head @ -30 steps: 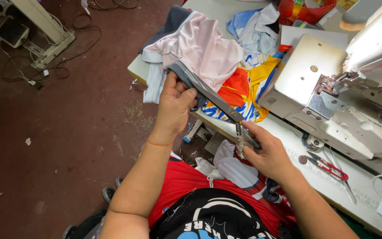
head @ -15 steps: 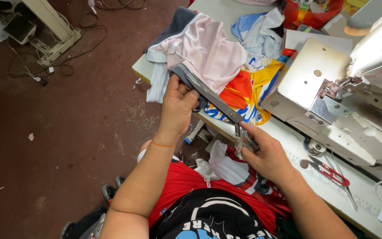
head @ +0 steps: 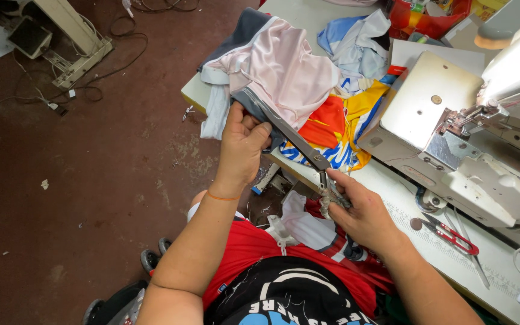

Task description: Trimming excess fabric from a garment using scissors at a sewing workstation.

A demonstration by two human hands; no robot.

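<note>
Head view: grey band [head: 290, 133] overhangs table edge [head: 195, 96].

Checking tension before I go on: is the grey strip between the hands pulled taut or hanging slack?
Taut. The grey strip runs straight from the left hand to the right hand, without sag.

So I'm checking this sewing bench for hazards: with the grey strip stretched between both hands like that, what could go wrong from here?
1. The grey strip is taut between the left hand and the right hand; a harder pull might strain its seam.
2. The heap of garments it comes from hangs over the table edge, so tugging could drag pieces onto the floor.
3. The red-handled snips lie loose near the right forearm and could get knocked.
</note>
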